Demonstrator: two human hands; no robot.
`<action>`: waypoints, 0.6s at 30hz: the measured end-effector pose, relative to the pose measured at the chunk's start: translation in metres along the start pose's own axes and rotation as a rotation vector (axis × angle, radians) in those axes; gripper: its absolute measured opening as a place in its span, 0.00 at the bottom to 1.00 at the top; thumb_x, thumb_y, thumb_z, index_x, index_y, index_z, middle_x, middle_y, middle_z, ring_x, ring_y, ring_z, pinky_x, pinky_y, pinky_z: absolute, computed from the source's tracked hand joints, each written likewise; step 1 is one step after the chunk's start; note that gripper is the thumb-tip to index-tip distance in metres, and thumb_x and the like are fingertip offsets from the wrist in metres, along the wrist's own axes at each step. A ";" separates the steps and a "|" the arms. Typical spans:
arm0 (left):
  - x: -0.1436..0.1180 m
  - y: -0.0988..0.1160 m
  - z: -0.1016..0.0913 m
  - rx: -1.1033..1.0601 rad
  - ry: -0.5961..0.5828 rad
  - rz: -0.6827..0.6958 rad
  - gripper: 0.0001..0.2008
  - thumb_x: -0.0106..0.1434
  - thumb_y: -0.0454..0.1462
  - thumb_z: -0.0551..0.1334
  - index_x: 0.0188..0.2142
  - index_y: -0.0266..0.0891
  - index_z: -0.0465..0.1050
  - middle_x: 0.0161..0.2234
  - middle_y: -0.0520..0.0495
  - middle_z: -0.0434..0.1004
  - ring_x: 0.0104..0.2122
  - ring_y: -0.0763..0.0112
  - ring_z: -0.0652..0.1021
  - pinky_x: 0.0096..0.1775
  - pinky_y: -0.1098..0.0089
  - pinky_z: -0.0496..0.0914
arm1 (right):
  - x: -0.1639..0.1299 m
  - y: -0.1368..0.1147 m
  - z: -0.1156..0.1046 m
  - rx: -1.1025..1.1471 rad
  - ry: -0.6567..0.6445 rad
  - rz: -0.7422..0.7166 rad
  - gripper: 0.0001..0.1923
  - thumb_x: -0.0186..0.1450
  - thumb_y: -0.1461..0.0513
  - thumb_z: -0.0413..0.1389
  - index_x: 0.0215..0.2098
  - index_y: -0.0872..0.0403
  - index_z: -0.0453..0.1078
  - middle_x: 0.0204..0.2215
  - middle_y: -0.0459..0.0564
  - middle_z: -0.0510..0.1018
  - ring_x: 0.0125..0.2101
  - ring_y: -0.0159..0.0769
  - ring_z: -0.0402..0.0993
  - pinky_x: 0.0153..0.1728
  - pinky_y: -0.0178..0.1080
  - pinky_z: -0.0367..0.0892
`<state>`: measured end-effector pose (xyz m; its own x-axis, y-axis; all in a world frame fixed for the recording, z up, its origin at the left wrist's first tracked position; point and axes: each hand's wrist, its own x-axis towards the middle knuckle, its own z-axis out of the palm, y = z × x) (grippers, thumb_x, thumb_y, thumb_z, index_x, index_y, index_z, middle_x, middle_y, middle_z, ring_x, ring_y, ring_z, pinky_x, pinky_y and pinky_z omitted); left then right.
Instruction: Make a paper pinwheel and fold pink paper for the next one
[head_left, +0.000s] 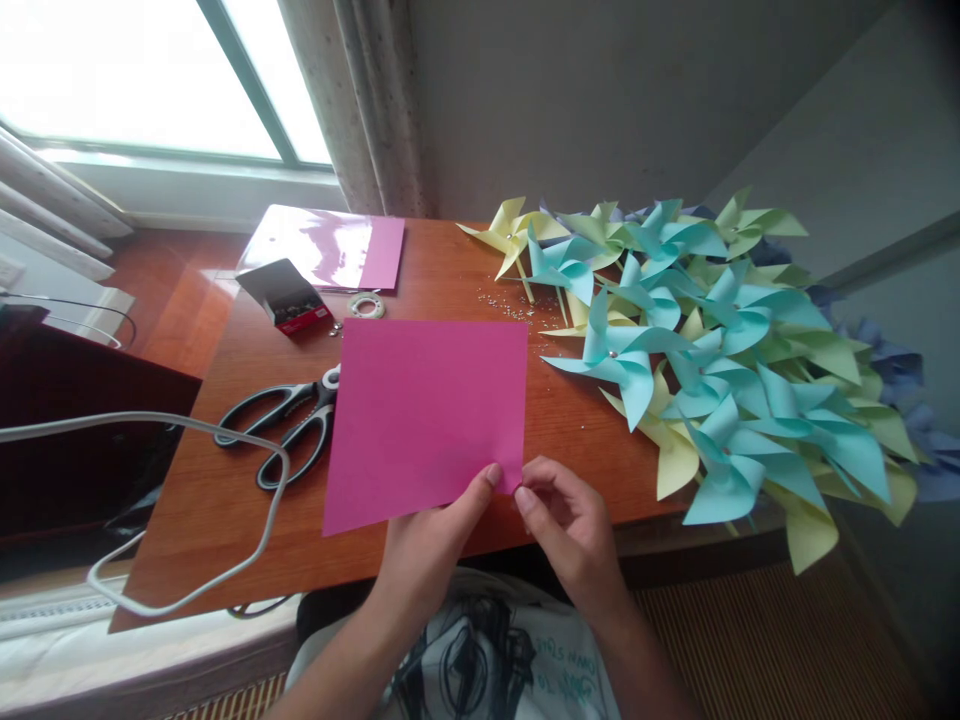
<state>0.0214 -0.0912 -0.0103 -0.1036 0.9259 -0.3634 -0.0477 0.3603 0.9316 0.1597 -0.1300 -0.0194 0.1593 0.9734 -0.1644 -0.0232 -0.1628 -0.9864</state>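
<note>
1. A magenta paper square (427, 420) lies flat on the wooden surface (225, 520), its near right corner reaching the surface's front edge.
2. The left hand (427, 550) pinches the near edge of the square close to that corner, thumb on top and the other fingers curled under.
3. The right hand (570, 530) meets the same corner from the other side, its fingers curled and its fingertips closed on the paper's tip, just beside the left thumb.
4. Black-handled scissors (289, 425) lie just left of the square, blade tips hidden under its left edge.
5. A white cable (187, 500) loops over the surface, left of the scissors.
6. Beyond the square's far left corner sit a small open red box (289, 297) and a roll of tape (367, 305).
7. A glossy pack of pink paper (330, 245) lies farther back, behind the box.
8. To the right of the square, a heap of yellow and turquoise paper pinwheels (705, 360) covers the surface's right end.
</note>
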 end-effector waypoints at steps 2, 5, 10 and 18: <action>0.000 -0.001 0.000 0.051 -0.021 0.015 0.15 0.54 0.46 0.72 0.34 0.37 0.80 0.35 0.45 0.84 0.38 0.59 0.80 0.49 0.61 0.71 | 0.000 0.000 0.001 -0.017 -0.005 -0.002 0.10 0.69 0.57 0.56 0.32 0.53 0.69 0.29 0.45 0.69 0.26 0.31 0.63 0.26 0.35 0.58; 0.001 -0.001 -0.001 0.120 -0.034 0.046 0.15 0.55 0.47 0.71 0.34 0.37 0.80 0.35 0.45 0.84 0.38 0.59 0.80 0.48 0.62 0.72 | 0.000 -0.001 0.001 -0.036 -0.005 0.000 0.10 0.70 0.57 0.56 0.32 0.53 0.69 0.29 0.45 0.69 0.27 0.32 0.63 0.26 0.35 0.58; 0.002 0.002 -0.004 0.286 -0.068 0.127 0.13 0.60 0.47 0.68 0.32 0.40 0.80 0.32 0.48 0.83 0.35 0.61 0.80 0.46 0.64 0.71 | 0.001 0.000 0.001 -0.085 0.015 -0.022 0.09 0.69 0.59 0.56 0.30 0.53 0.68 0.28 0.44 0.69 0.27 0.33 0.63 0.28 0.36 0.59; -0.004 -0.017 -0.013 0.603 -0.024 0.297 0.12 0.56 0.49 0.68 0.28 0.44 0.83 0.17 0.50 0.73 0.20 0.65 0.73 0.31 0.67 0.72 | 0.003 0.003 0.005 -0.238 0.138 0.003 0.05 0.62 0.63 0.57 0.28 0.53 0.66 0.23 0.42 0.68 0.23 0.32 0.63 0.24 0.35 0.57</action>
<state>0.0093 -0.1025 -0.0253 -0.0039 0.9952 -0.0977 0.5436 0.0841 0.8351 0.1551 -0.1266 -0.0226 0.2928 0.9444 -0.1497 0.2061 -0.2152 -0.9546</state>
